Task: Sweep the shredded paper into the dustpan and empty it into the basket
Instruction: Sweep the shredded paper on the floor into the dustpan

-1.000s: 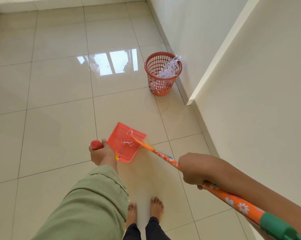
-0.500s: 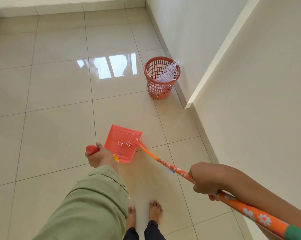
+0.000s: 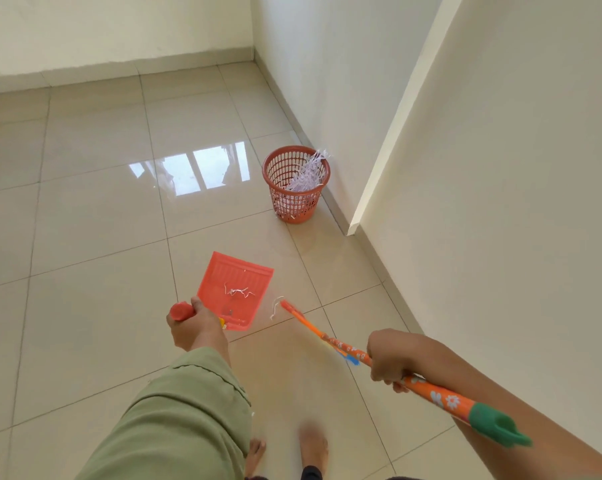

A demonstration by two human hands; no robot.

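Observation:
My left hand grips the red handle of an orange dustpan, held low over the tiled floor. A few white paper shreds lie in its pan. My right hand grips the orange flowered broom handle, whose far end points down beside the dustpan's right edge. One loose shred lies on the floor at that end. The broom's bristles are not visible. The orange mesh basket stands further ahead by the wall, with shredded paper heaped inside against its right side.
A cream wall runs close along the right, with a projecting corner just behind the basket. Glossy beige floor tiles spread to the left and ahead. My bare feet are at the bottom edge.
The broom's tip has drawn back out of the dustpan to its right side. The view has tilted up, showing more of the far wall. One foot is blurred, mid-step.

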